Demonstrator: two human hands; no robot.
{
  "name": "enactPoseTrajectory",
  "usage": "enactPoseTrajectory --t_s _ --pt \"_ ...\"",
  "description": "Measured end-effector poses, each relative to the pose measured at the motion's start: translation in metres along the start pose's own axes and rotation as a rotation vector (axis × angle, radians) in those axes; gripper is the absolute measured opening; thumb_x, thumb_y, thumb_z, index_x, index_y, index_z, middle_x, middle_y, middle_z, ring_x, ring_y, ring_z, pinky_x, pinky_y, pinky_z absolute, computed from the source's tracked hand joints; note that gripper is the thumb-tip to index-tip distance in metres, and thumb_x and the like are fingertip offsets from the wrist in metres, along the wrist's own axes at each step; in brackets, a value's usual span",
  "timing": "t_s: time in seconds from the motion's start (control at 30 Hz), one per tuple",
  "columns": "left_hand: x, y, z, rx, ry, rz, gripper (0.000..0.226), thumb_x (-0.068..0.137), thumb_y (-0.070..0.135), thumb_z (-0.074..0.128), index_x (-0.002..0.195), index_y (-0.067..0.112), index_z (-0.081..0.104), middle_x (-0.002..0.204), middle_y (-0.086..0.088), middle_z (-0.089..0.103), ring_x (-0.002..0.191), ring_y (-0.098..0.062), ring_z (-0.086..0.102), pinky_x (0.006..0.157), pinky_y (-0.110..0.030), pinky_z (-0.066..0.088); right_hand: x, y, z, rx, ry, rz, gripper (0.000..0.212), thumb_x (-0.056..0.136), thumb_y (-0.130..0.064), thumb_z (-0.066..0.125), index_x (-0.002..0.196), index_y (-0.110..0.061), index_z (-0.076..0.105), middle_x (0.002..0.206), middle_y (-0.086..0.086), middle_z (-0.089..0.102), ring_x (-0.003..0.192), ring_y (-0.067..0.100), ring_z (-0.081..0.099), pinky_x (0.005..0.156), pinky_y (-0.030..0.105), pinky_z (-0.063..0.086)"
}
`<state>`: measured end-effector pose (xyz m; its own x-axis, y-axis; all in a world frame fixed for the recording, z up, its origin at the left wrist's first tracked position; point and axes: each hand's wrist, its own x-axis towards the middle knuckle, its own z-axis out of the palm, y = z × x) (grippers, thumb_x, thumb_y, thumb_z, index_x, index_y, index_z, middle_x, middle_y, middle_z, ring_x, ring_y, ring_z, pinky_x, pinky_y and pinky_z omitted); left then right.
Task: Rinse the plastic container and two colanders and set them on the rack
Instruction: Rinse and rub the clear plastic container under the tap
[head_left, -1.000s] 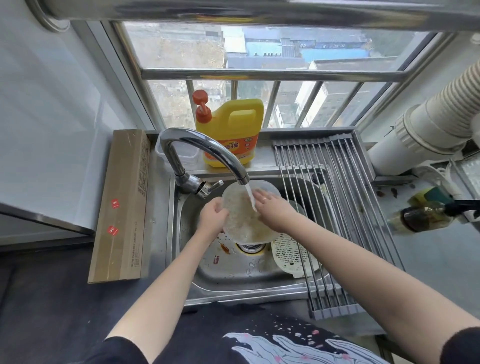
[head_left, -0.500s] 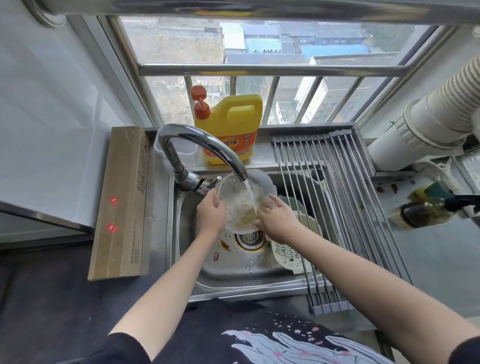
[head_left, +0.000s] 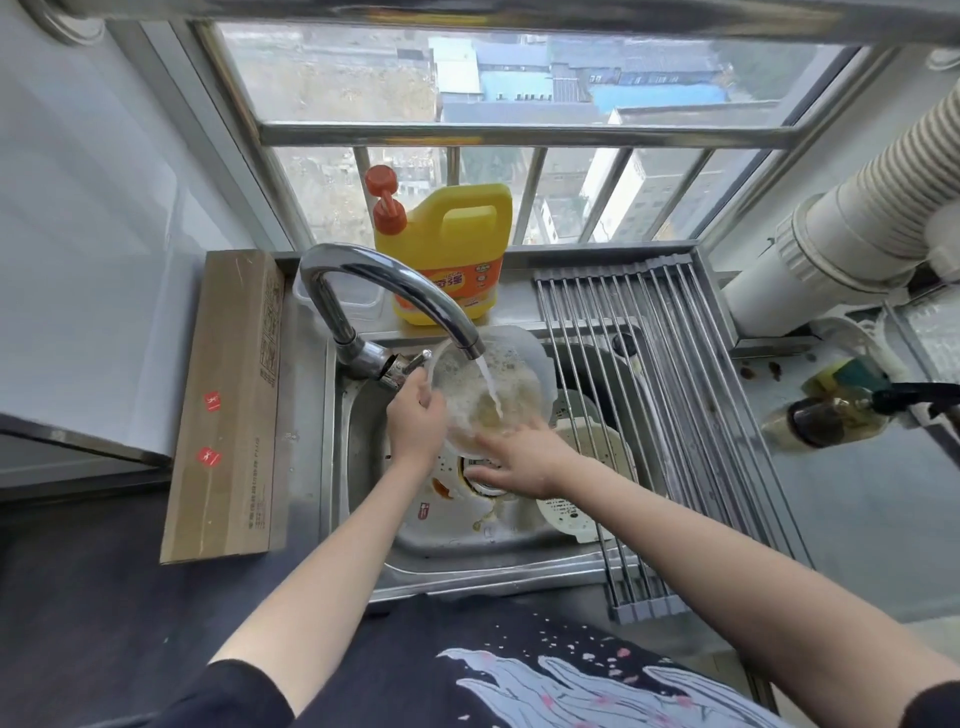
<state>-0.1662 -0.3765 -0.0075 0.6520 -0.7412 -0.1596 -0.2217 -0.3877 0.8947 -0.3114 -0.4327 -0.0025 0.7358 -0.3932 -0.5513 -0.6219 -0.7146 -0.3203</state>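
1. Head view: a clear, round plastic container (head_left: 488, 395), smeared with brownish residue, is tilted over the stainless steel sink (head_left: 358, 431), its open side facing the camera.
2. Water from the curved chrome tap (head_left: 395, 291) runs into the container.
3. The left hand (head_left: 415, 426) grips the container's left rim, fingers curled around the edge.
4. The right hand (head_left: 524, 457) lies at the container's lower edge with fingers spread and fairly straight; whether it presses or merely touches is unclear.
5. Two cream perforated plastic colanders (head_left: 582, 467) lie in the sink's right part, partly under the metal roll-up rack (head_left: 675, 415) spanning the sink's right side.
6. Behind the tap stands a yellow detergent jug with an orange pump (head_left: 447, 249).
7. A long cardboard box (head_left: 228, 405) lies left of the sink.
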Motion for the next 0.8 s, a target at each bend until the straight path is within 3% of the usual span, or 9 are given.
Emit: enactPoseTrajectory --t_s 0.07,0.13,0.2,0.27,0.43,0.53,0.6,0.7,0.8 --pt "-0.002 0.0 0.001 -0.002 0.002 0.011 0.02 0.089 0.001 0.045 0.07 0.005 0.043 0.056 0.001 0.033 0.051 -0.015 0.029 0.054 -0.033 0.027 -0.002 -0.006 0.008 0.045 -0.073 -0.058 0.069 0.094 -0.058 0.04 0.151 -0.025 0.022 0.15 0.004 0.04 0.132 0.024 0.044 0.109 0.041 0.034" --pt "-0.002 -0.001 0.002 -0.023 0.001 -0.001 0.019 0.089 0.0 0.045 0.07 0.003 0.046 0.059 -0.007 0.041 0.054 -0.023 0.034 0.057 -0.038 0.03 -0.002 -0.001 0.006 0.001 0.038 0.006 0.066 0.094 -0.05 0.044 0.151 -0.028 0.021 0.144 0.004 0.047 0.127 0.025 0.049 0.111 0.041 0.028" --pt "-0.001 -0.001 0.004 -0.039 0.03 -0.012 0.033 0.087 -0.002 0.044 0.061 0.015 0.033 0.057 -0.001 0.03 0.053 -0.017 0.026 0.055 -0.033 0.026 -0.001 -0.002 0.004 -0.014 0.132 0.037 0.072 0.091 -0.046 0.048 0.152 -0.028 0.014 0.138 0.004 0.054 0.126 0.025 0.05 0.114 0.046 0.02" --pt "0.0 -0.003 0.007 -0.048 0.041 -0.039 0.037 0.085 -0.003 0.044 0.061 0.018 0.025 0.059 0.002 0.023 0.054 -0.013 0.022 0.054 -0.028 0.023 0.001 -0.018 0.01 0.018 0.138 -0.035 0.071 0.093 -0.043 0.049 0.151 -0.024 0.013 0.133 0.005 0.058 0.121 0.025 0.053 0.11 0.044 0.029" --pt "0.004 -0.01 0.017 -0.139 -0.018 -0.134 0.016 0.085 0.001 0.051 0.07 0.001 0.044 0.063 -0.005 0.035 0.059 -0.016 0.033 0.058 -0.029 0.032 0.01 -0.019 0.007 -0.127 0.318 -0.008 0.042 0.1 -0.027 0.04 0.141 -0.018 0.038 0.105 0.006 0.071 0.092 0.029 0.066 0.066 0.034 0.041" --pt "0.004 -0.006 0.017 -0.193 -0.045 -0.217 0.037 0.089 0.001 0.053 0.063 0.015 0.03 0.061 0.0 0.027 0.055 -0.013 0.028 0.045 -0.014 0.03 0.001 -0.019 0.008 -0.322 0.441 -0.07 0.02 0.08 -0.009 0.061 0.099 -0.012 0.064 0.063 0.003 0.069 0.053 0.024 0.066 0.05 0.028 0.035" --pt "0.004 -0.006 0.022 -0.247 -0.06 -0.302 0.037 0.089 0.001 0.054 0.062 0.016 0.033 0.061 0.0 0.032 0.054 -0.013 0.033 0.04 -0.01 0.031 0.001 -0.014 0.01 -0.448 0.534 -0.098 0.012 0.067 -0.007 0.065 0.076 -0.014 0.065 0.05 -0.001 0.062 0.042 0.019 0.06 0.049 0.024 0.039" --pt "0.011 -0.005 0.027 -0.302 -0.117 -0.52 0.018 0.087 0.004 0.053 0.07 0.01 0.049 0.059 -0.005 0.048 0.052 -0.019 0.049 0.044 -0.021 0.039 -0.003 -0.006 0.004 -0.507 0.587 -0.142 0.025 0.061 -0.009 0.074 0.084 -0.015 0.067 0.051 -0.002 0.063 0.049 0.018 0.061 0.058 0.027 0.046" --pt "0.014 -0.013 0.023 -0.337 -0.235 -0.832 0.008 0.086 0.015 0.052 0.084 0.008 0.056 0.058 -0.009 0.056 0.042 -0.018 0.048 0.041 -0.019 0.036 -0.008 0.001 -0.002 -0.551 0.595 -0.258 0.034 0.055 -0.009 0.08 0.084 -0.014 0.061 0.053 -0.003 0.064 0.057 0.019 0.058 0.06 0.027 0.044"
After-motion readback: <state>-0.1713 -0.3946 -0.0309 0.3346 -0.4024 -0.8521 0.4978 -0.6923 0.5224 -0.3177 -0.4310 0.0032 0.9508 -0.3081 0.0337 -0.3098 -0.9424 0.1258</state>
